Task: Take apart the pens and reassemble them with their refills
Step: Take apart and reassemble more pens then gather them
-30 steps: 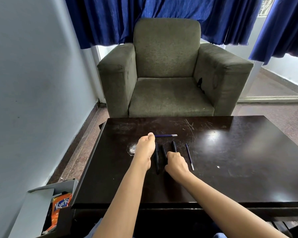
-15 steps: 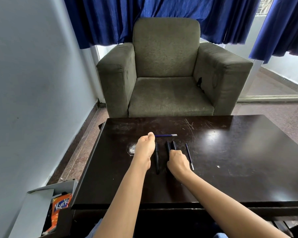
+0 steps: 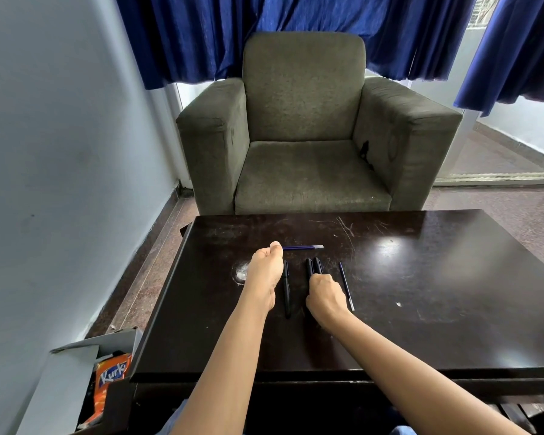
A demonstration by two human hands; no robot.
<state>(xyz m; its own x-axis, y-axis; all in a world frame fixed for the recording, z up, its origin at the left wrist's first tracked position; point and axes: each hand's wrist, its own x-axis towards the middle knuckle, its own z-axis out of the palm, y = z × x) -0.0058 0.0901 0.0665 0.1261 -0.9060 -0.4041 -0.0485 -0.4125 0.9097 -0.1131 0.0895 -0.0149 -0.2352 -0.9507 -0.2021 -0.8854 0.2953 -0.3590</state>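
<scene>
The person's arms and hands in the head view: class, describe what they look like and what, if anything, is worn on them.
The left forearm and right forearm are bare down to the picture's bottom edge; no sleeve covers them. The left hand and right hand wear no gloves, and no ring, watch or bracelet shows.
</scene>
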